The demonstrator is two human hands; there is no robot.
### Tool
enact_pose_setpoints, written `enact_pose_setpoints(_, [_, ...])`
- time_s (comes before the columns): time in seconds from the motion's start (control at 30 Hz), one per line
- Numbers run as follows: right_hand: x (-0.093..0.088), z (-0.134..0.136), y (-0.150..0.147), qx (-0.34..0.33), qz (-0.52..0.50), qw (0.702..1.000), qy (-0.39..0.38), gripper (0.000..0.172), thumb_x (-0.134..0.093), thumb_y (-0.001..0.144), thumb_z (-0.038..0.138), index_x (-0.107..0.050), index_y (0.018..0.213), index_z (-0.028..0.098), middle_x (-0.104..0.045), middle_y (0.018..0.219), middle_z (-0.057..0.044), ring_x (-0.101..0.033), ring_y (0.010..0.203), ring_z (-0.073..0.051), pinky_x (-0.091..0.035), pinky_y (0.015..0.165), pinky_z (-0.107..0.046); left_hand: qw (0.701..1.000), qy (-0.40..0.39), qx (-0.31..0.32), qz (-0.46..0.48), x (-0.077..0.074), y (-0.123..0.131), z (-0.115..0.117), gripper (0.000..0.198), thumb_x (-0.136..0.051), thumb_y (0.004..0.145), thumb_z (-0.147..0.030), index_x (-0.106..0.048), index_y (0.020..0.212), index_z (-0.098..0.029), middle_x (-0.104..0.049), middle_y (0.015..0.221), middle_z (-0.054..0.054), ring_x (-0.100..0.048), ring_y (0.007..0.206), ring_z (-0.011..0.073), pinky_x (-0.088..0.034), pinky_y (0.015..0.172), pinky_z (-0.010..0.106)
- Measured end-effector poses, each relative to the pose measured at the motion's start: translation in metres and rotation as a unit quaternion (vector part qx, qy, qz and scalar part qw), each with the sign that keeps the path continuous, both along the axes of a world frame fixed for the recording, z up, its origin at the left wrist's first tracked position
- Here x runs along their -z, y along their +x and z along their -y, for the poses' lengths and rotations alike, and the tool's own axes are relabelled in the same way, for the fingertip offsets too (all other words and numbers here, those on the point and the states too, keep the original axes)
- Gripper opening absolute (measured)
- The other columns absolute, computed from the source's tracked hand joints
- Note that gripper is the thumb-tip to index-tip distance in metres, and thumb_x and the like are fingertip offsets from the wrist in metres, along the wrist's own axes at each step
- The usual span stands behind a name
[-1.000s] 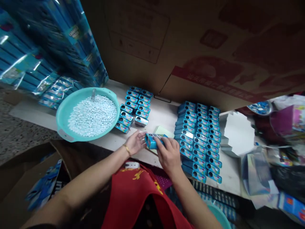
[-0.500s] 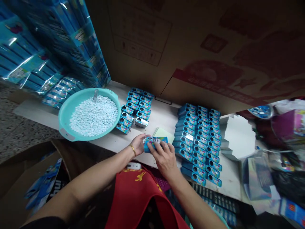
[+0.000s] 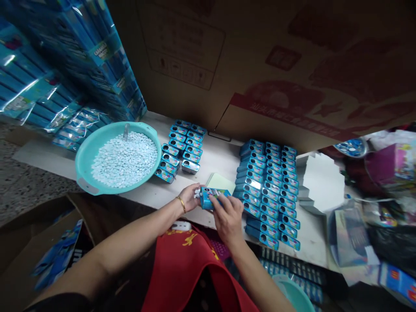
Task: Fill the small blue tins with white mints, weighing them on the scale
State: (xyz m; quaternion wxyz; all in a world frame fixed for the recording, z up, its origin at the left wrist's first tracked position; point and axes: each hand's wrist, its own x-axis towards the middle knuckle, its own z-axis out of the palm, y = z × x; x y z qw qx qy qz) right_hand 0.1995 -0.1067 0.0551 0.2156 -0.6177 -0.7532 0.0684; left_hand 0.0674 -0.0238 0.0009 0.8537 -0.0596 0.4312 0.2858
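Since the earlier frame, at the near edge of the desk (image 3: pixel 224 158), right of the basin (image 3: pixel 85 149), the right hand (image 3: pixel 227 216) has turned the small box (image 3: pixel 212 196) it grips toward the left hand (image 3: pixel 189 196), pinched on white tablets (image 3: pixel 196 191); steadying the box level should keep them from spilling.

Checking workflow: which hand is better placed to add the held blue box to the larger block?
Probably right: right hand grips the blue box beside the larger block; left hand is farther.
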Motion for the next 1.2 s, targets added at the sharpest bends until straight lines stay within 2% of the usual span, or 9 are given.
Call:
enact_pose_setpoints(0.1, [0.014,-0.002,0.011,0.076,-0.163,0.984,-0.016,0.034,-0.046,0.075,0.018,-0.049,0.108,0.024,-0.050,0.103,-0.005,-0.042,0.098,-0.021,-0.031,0.086,-0.040,1.000,0.005,-0.018,0.006,0.003,-0.003,-0.001,0.015,-0.046,0.075,-0.018,-0.057,0.070,-0.009,-0.058,0.058,0.005,-0.056,0.053,0.0134,-0.046,0.056,0.027])
enact_pose_setpoints(0.27, [0.063,-0.010,0.024,0.194,-0.423,0.882,-0.070,0.034,-0.052,0.068,0.023,-0.044,0.100,0.018,-0.051,0.093,-0.005,-0.050,0.085,-0.018,-0.040,0.078,-0.036,1.000,0.007,-0.025,0.016,0.007,-0.018,-0.004,0.015,-0.046,0.077,-0.018,-0.057,0.072,-0.008,-0.061,0.069,0.011,-0.060,0.068,0.0168,-0.049,0.063,0.029])
enact_pose_setpoints(0.37, [0.092,-0.019,0.029,0.221,-0.503,0.831,-0.083,0.040,-0.057,0.064,0.025,-0.041,0.100,0.017,-0.052,0.089,-0.003,-0.052,0.080,-0.016,-0.042,0.075,-0.033,1.000,0.012,-0.025,0.011,0.005,-0.029,-0.003,0.012,-0.047,0.077,-0.016,-0.057,0.076,-0.009,-0.062,0.073,0.011,-0.060,0.071,0.0170,-0.050,0.063,0.028])
enact_pose_setpoints(0.47, [0.103,-0.021,0.035,0.236,-0.496,0.832,-0.084,0.042,-0.058,0.063,0.025,-0.041,0.101,0.016,-0.053,0.088,-0.003,-0.052,0.080,-0.016,-0.043,0.074,-0.033,0.999,0.028,-0.015,-0.008,0.002,-0.042,0.004,0.012,-0.047,0.075,-0.011,-0.057,0.082,-0.009,-0.062,0.079,0.011,-0.060,0.075,0.0174,-0.050,0.066,0.029])
enact_pose_setpoints(0.63, [0.069,0.010,0.034,0.205,-0.289,0.934,-0.037,0.048,-0.049,0.073,0.020,-0.035,0.119,0.018,-0.042,0.119,-0.010,-0.038,0.109,-0.021,-0.031,0.091,-0.042,0.996,0.061,0.049,-0.038,-0.005,-0.059,0.026,0.020,-0.051,0.072,-0.007,-0.056,0.091,-0.010,-0.062,0.089,0.012,-0.060,0.081,0.0182,-0.048,0.072,0.031])
enact_pose_setpoints(0.73, [0.036,0.030,0.010,0.096,-0.223,0.969,-0.041,0.042,-0.044,0.078,0.015,-0.039,0.118,0.023,-0.045,0.115,-0.007,-0.037,0.110,-0.019,-0.031,0.092,-0.039,0.992,0.060,0.110,-0.024,-0.013,-0.059,0.040,0.023,-0.054,0.070,-0.009,-0.056,0.093,-0.009,-0.061,0.094,0.013,-0.059,0.083,0.0187,-0.046,0.076,0.032])
enact_pose_setpoints(0.83, [0.016,0.032,-0.021,-0.051,-0.217,0.966,-0.133,0.040,-0.045,0.078,0.014,-0.042,0.117,0.025,-0.050,0.106,-0.006,-0.045,0.099,-0.018,-0.039,0.084,-0.033,0.983,0.073,0.167,0.004,-0.020,-0.053,0.052,0.023,-0.055,0.070,-0.010,-0.058,0.093,-0.010,-0.062,0.090,0.010,-0.059,0.080,0.0165,-0.046,0.073,0.029])
enact_pose_setpoints(0.9, [0.013,0.028,-0.035,-0.097,-0.197,0.957,-0.188,0.041,-0.048,0.077,0.015,-0.042,0.117,0.024,-0.051,0.103,-0.006,-0.046,0.095,-0.018,-0.041,0.080,-0.032,0.978,0.086,0.191,0.013,-0.023,-0.050,0.058,0.018,-0.056,0.069,-0.010,-0.060,0.087,-0.011,-0.063,0.081,0.007,-0.058,0.074,0.0133,-0.045,0.070,0.025])
enact_pose_setpoints(1.2, [0.024,0.024,-0.037,-0.133,-0.187,0.936,-0.266,0.021,-0.049,0.075,0.012,-0.052,0.095,0.018,-0.049,0.084,-0.002,-0.046,0.081,-0.013,-0.037,0.072,-0.022,0.966,0.102,0.228,0.062,-0.022,-0.060,0.065,0.027,-0.056,0.065,-0.004,-0.061,0.091,-0.007,-0.062,0.090,0.011,-0.057,0.085,0.0164,-0.037,0.086,0.030])
